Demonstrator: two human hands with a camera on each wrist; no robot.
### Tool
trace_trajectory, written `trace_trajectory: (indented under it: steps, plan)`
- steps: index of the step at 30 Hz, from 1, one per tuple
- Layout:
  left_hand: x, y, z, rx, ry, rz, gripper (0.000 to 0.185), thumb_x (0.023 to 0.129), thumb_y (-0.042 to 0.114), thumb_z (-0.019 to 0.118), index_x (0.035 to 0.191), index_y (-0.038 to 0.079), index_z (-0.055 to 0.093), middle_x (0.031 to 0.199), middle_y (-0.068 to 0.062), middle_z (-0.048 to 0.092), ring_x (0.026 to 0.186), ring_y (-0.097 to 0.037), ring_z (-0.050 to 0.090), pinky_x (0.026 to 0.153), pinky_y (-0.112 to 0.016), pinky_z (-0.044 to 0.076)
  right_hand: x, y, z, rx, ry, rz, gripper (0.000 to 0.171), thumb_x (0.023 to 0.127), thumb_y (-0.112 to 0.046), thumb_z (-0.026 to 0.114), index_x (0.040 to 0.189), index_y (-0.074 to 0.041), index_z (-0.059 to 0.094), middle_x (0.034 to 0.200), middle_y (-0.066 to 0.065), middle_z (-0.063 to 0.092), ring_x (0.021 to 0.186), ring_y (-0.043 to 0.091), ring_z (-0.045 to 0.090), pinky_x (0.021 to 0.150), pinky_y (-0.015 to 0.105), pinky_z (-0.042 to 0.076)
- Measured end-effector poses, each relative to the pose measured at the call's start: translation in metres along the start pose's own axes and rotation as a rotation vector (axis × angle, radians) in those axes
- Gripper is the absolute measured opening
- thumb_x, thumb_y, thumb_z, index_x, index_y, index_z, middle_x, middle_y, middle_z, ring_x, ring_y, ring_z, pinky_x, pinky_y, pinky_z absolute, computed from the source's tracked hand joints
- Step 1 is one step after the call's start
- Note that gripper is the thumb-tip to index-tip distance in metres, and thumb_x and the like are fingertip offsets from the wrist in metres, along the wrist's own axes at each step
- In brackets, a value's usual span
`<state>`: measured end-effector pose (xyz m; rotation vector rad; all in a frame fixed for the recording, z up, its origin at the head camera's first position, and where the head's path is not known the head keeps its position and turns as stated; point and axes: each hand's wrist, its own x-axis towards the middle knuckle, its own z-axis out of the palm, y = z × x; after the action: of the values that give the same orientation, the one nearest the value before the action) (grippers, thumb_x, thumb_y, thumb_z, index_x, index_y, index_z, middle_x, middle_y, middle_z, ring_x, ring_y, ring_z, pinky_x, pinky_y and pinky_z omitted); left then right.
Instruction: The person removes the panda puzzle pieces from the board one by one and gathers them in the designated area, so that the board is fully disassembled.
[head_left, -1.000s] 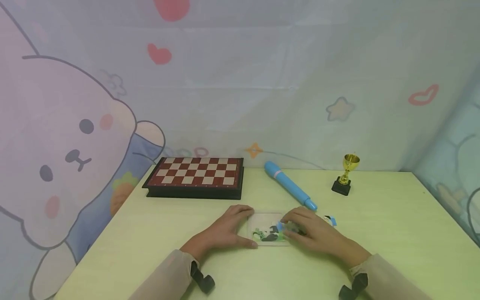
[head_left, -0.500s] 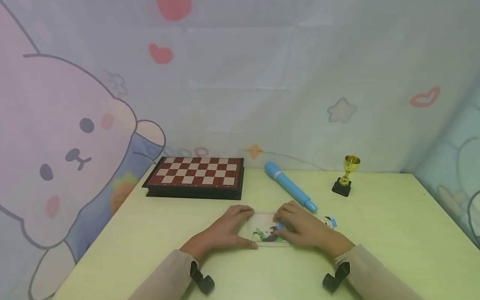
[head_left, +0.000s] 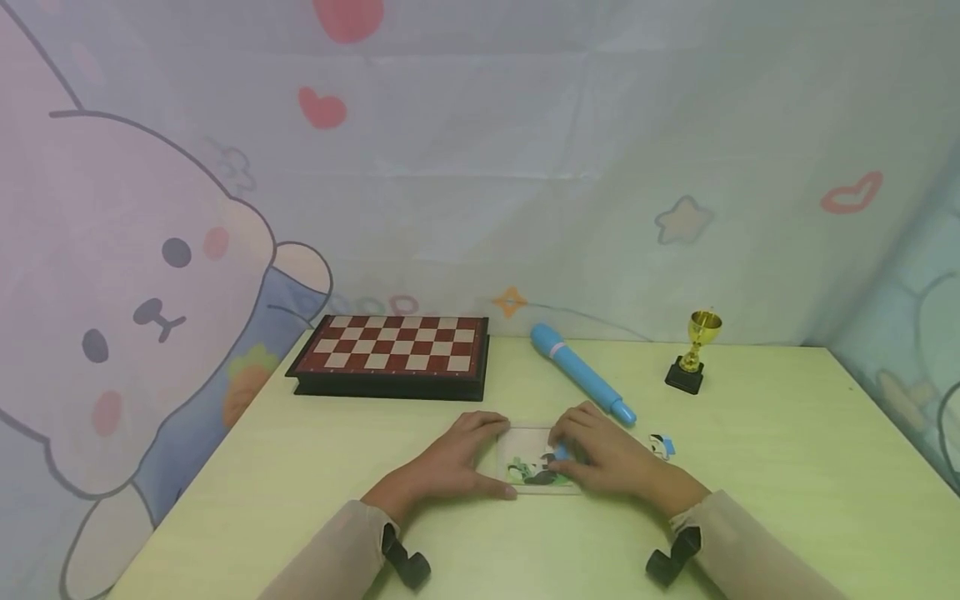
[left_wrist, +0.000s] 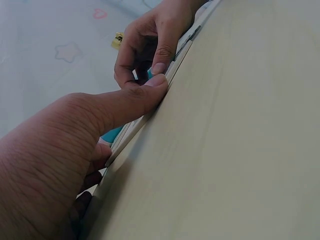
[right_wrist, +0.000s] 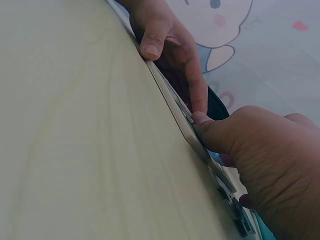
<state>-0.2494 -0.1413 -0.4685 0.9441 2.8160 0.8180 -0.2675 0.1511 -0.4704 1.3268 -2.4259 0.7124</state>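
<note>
A small wooden puzzle tray lies flat on the table, with green, white and black picture pieces along its near side. My left hand grips the tray's left end, thumb at the near edge and forefinger at the far edge. In the right part of the tray, my right hand holds a puzzle piece with some blue on it; the fingers hide most of it. Just right of that hand lies a loose blue, white and black puzzle piece. The left wrist view shows the left thumb on the tray's edge.
Behind the left hand stands a folded chessboard box. A blue microphone-shaped stick lies slanted behind the right hand. A small gold trophy cup on a black base stands at the back right. A printed cloth backdrop hangs behind the table.
My right hand has moved left over the tray, then stayed about still for the last half second. The left hand has kept its place on the tray.
</note>
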Motion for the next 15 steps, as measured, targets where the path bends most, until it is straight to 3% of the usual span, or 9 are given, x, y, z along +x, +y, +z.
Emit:
trace_trajectory:
  steps: [15]
  plan:
    - [-0.0009, 0.0016, -0.0009, 0.008, -0.011, -0.010, 0.104, 0.073, 0.074, 0.074, 0.153, 0.017, 0.043, 0.157, 0.003, 0.035, 0.147, -0.019, 0.026, 0.118, -0.046, 0.030, -0.0023, 0.0000, 0.0011, 0.059, 0.012, 0.011, 0.026, 0.091, -0.029, 0.077, 0.110, -0.017, 0.065, 0.108, -0.009, 0.062, 0.105, 0.010, 0.053, 0.088, 0.033, 0.052]
